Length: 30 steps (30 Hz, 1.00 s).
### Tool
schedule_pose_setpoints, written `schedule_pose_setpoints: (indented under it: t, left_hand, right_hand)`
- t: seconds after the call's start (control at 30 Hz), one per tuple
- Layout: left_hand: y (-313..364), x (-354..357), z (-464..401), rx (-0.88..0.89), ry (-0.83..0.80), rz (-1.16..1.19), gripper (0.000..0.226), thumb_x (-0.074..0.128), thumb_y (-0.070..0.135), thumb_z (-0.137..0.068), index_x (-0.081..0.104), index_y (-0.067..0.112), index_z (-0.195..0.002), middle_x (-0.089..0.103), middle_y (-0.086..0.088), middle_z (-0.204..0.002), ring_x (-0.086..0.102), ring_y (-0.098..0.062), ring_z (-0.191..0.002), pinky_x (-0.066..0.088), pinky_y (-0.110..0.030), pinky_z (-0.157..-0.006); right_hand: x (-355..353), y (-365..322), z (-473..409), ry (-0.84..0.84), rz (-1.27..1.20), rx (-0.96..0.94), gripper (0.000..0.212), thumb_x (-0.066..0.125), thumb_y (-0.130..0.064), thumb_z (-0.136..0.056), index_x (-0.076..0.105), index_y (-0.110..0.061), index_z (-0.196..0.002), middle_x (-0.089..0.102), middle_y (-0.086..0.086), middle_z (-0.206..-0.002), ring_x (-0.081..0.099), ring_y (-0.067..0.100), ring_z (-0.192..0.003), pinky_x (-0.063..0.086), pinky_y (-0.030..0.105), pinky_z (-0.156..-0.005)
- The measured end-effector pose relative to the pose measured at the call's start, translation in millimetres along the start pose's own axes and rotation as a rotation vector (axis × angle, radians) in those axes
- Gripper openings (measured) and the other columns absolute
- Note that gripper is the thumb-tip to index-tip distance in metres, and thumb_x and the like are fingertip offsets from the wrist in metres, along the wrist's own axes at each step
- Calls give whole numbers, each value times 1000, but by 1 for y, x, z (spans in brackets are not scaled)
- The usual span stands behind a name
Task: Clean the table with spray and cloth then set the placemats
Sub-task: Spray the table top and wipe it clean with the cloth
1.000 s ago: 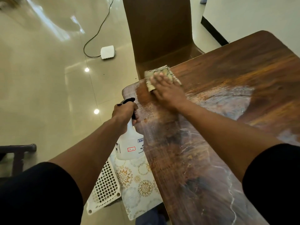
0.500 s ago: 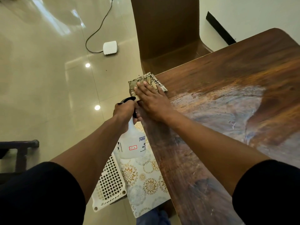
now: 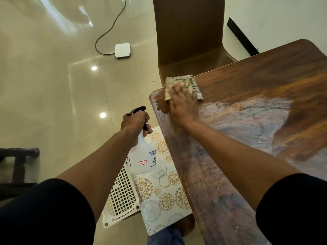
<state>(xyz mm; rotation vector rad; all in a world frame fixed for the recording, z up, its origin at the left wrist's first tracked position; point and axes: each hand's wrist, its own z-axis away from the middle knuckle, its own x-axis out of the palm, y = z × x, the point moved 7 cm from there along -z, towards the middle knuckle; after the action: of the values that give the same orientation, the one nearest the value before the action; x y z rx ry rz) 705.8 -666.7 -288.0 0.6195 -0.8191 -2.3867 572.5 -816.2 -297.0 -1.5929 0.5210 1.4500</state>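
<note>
1. Glossy cream floor tiles (image 3: 53, 96) fill the left side, with ceiling lights mirrored in them; a small white box (image 3: 122, 50) with a dark cable (image 3: 108, 30) lies on them near the top.
2. A dark wooden table (image 3: 256, 85) runs along the right, its top streaked with wet, pale smears across the middle and near edge.
3. A brown chair (image 3: 187, 32) stands at the table's far end, its seat partly under the edge.
4. The right hand (image 3: 183, 105) lies flat, fingers straight, pressing a folded patterned cloth (image 3: 192, 84) onto the table near its far left corner; the hand looks motion-blurred.
5. The left hand (image 3: 135, 122) is curled round the neck of a white spray bottle (image 3: 141, 160) with a black trigger head, held off the table's left edge, just beside it.
6. Below the bottle, a placemat (image 3: 164, 197) with gold and grey floral circles lies beside a white perforated plastic basket (image 3: 122, 197), both lower than the tabletop.
7. Both forearms are bare, with black sleeves (image 3: 44, 214) at the bottom corners.
8. A dark piece of furniture (image 3: 17, 161) shows at the left edge.
</note>
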Motion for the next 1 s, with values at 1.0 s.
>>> schedule_pose_setpoints:
  t: [1.0]
  left_hand:
    - [-10, -19, 5, 53, -50, 3, 17, 62, 4, -92, 63, 20, -85, 59, -8, -64, 65, -26, -59, 45, -30, -52]
  right_hand:
    - [-11, 12, -35, -24, -14, 129, 56, 26, -38, -112, 15, -27, -166, 6, -6, -175, 0, 19, -161, 2, 49, -129]
